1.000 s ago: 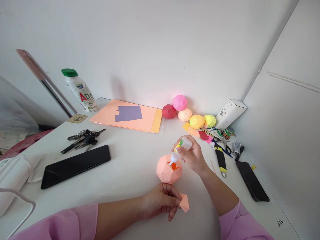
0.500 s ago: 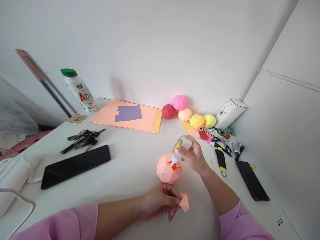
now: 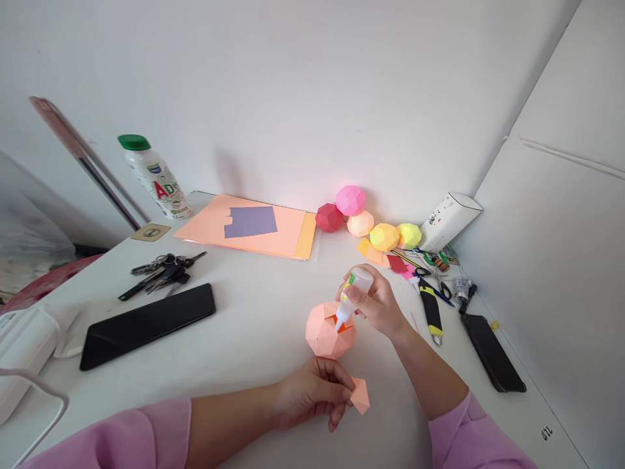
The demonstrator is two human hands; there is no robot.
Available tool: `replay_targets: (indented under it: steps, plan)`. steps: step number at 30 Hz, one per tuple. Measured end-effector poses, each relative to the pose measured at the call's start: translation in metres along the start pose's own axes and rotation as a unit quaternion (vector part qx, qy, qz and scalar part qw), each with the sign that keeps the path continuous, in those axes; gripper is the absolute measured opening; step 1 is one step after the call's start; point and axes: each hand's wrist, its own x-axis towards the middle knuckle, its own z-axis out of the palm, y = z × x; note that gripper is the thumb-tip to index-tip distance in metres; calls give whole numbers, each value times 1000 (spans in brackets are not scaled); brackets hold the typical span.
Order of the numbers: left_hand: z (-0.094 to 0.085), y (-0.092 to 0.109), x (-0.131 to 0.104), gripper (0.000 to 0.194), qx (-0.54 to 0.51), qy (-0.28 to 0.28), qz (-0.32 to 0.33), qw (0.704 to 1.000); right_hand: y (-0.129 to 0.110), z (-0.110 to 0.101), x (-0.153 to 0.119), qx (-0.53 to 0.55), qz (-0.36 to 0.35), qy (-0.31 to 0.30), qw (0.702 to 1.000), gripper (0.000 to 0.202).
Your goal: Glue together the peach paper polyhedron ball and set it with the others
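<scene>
A peach faceted paper ball [image 3: 326, 335] rests on the white table, with an opening in its upper side. My right hand [image 3: 378, 303] grips a white glue bottle [image 3: 356, 286] tilted downward, its nozzle at the edge of that opening. Just in front of the ball, my left hand [image 3: 317, 394] pinches a small peach paper piece [image 3: 361, 395] between thumb and fingers. The back of my left hand is close to the ball's lower side; whether they touch I cannot tell.
Several coloured paper balls [image 3: 384, 237] sit along the wall. To the right lie a utility knife [image 3: 430, 311], scissors [image 3: 443, 288] and a black phone [image 3: 493, 352]. Leftward are peach paper sheets [image 3: 205, 221], keys [image 3: 168, 268], a black slab-like device [image 3: 149, 326] and a bottle [image 3: 159, 179].
The glue bottle's nozzle has shifted slightly right and down along the ball's opening. My left hand and the paper piece have stayed put.
</scene>
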Motion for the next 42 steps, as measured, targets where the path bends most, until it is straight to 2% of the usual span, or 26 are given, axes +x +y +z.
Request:
replay_targets:
  steps: [4,9,11,17,24,34,42]
  plan:
    - [1,0,0,21,1,-3,4,1000,-2,-4,2,27,-14,7,1000,33]
    - [1,1,-1,22,8,2,-2,1000,-10,-14,3,3,-68,76,995,29]
    - [0,0,0,21,7,4,-1,1000,-13,-16,2,-18,-85,82,993,28]
    - [-2,-2,0,21,7,3,3,1000,-19,-14,-5,-103,-139,43,984,28]
    - [-2,-2,0,20,5,4,4,1000,-18,-10,-6,-126,-127,-8,984,32]
    - [-1,-1,-1,21,16,7,2,1000,-13,-10,-5,-203,-152,-28,967,30]
    - [-2,-1,-1,22,25,7,3,1000,-17,-11,-6,-228,-132,-29,964,39]
